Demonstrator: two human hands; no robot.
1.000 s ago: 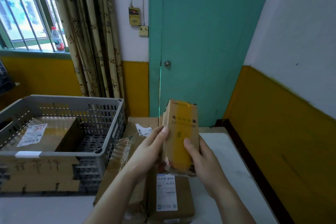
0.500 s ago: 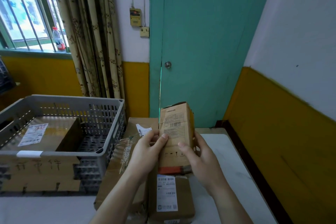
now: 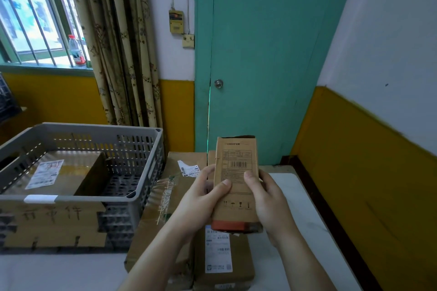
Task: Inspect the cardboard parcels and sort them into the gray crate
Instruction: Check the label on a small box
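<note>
Gray crate perforated; held parcel brown, red-orange base; teal door; curtain beige floral.

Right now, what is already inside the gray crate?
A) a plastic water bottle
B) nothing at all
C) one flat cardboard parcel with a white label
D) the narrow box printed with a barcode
C: a flat cardboard parcel with a white label lies in the gray crate, while the narrow barcode box is held by the left hand and right hand.

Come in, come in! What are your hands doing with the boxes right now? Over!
Both hands, left and right, hold a small box upright. Gray crate to the left, one parcel inside. Nothing in the way.
</note>
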